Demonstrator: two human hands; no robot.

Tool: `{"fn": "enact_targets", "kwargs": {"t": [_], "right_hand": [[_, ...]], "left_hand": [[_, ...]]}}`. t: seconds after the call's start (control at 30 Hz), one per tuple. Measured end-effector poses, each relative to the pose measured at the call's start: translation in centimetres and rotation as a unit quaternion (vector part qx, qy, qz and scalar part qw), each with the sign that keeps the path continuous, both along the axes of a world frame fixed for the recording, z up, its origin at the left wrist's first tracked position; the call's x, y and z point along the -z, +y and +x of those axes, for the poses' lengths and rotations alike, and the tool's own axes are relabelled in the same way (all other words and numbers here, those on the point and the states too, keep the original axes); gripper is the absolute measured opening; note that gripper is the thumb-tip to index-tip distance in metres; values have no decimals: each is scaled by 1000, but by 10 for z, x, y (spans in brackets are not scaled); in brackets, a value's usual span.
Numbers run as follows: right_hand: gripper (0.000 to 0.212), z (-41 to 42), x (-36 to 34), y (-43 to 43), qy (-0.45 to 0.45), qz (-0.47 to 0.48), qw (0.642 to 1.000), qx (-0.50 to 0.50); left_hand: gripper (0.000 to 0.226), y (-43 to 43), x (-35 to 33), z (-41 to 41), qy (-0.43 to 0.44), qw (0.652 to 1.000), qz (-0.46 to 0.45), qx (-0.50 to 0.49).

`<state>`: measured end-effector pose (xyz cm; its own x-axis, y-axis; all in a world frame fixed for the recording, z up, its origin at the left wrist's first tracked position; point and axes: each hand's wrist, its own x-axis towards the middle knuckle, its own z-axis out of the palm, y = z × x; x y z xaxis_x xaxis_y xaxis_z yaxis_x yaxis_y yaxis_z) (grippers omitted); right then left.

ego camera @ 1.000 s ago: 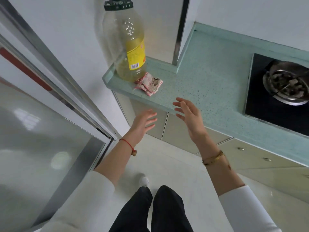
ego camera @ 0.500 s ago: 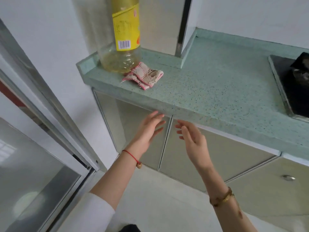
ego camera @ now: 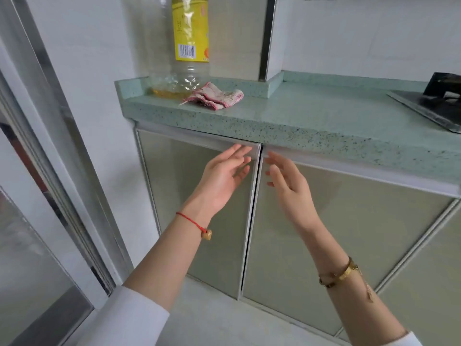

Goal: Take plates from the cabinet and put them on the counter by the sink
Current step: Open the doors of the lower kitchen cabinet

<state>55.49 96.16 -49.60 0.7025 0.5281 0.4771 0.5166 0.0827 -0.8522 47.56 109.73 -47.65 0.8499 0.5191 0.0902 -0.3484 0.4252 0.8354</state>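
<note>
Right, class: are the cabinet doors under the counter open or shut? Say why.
Shut. The cabinet doors sit flush, only a thin seam between them; the left hand and right hand are open, gripping nothing.

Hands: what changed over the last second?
The left hand and right hand moved forward to the top of the cabinet doors, by the middle seam. They grip nothing, and the fingers are straight. The doors stayed closed. The bottle and cloth sit unmoved on the counter.

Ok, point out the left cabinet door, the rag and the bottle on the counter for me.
left cabinet door (ego camera: 169, 178): head view, bare frosted panel.
rag (ego camera: 215, 97): head view, middle of the cloth.
bottle (ego camera: 190, 28): head view, yellow label.
</note>
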Motion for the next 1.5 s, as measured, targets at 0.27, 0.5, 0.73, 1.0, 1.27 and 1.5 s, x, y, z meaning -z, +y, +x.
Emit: {"fn": "enact_targets", "kwargs": {"t": [0.27,0.5,0.73,1.0,1.27,1.5], "right_hand": [[42,-40,-10,2,-115,-12,991,-66],[34,-93,-7,40,-220,19,956,-194],[27,-153,-8,89,-259,63,930,-254],[28,-221,-8,153,-289,54,918,-266],[38,-268,-4,222,-400,22,896,-190],[49,-291,-1,263,-433,-10,890,-141]], "left_hand": [[42,-8,13,-86,-32,999,16,-25],[39,-3,15,-162,-48,997,45,-47],[45,3,24,-229,-35,967,170,-186],[50,27,71,-272,149,766,344,-523],[52,70,85,-298,177,682,342,-622],[73,106,90,-311,205,722,346,-563]]}}
